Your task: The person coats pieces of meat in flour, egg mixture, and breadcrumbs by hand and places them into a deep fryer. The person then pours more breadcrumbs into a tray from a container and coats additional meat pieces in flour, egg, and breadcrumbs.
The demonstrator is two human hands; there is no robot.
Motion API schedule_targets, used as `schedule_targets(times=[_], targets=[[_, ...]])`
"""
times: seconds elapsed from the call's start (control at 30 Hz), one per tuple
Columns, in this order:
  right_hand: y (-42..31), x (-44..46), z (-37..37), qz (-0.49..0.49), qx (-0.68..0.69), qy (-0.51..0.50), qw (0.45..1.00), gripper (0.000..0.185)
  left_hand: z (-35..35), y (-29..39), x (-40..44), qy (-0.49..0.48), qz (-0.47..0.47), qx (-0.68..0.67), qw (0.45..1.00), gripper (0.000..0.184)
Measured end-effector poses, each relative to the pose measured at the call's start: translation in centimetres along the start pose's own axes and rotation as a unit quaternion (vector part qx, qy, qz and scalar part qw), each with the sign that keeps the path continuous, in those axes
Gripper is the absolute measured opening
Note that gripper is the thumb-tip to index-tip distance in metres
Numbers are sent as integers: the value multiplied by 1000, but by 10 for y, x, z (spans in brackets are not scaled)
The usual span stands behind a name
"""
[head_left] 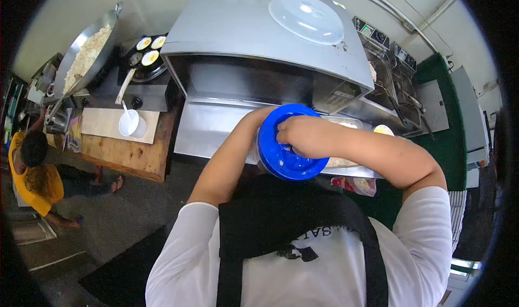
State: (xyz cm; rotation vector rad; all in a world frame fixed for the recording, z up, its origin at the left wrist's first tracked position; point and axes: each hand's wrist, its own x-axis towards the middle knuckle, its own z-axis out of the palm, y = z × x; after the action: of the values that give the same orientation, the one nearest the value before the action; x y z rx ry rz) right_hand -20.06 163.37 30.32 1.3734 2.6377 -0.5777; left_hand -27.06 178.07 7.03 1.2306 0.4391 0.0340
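A round tub with a broad blue top (292, 170) is held close to my chest, tilted toward me. Part of its pale, see-through wall shows at the lower left. My left hand (264, 115) reaches round its far left side and supports it, fingers hidden behind the blue rim. Over the middle of the blue top, my right hand (307, 136) is closed, with its fingers curled down against the blue surface. Small whitish bits lie near the fingertips. What those fingers grip, if anything, is hidden.
A steel cabinet (227, 37) with a clear plastic lid (306, 19) on top stands ahead. To the left are a wok of rice (89, 58), a pan of eggs (150, 58) and a white cup (132, 124). Fryers (386, 91) stand right. A person in yellow (38, 169) is far left.
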Motion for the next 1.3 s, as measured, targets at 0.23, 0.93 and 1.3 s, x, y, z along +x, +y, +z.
schedule_targets(times=[0.23,0.93,1.3], targets=[[0,-5,-7,-70,-49,10,996,14,-4,-2,-1,-10,-8,-21,1000,33],[77,140,-149,72,-230,198,950,28,-31,-70,-144,263,59,72,960,27],[40,-80,-49,322,66,465,822,29,14,48,-180,79,153,374,911,117]])
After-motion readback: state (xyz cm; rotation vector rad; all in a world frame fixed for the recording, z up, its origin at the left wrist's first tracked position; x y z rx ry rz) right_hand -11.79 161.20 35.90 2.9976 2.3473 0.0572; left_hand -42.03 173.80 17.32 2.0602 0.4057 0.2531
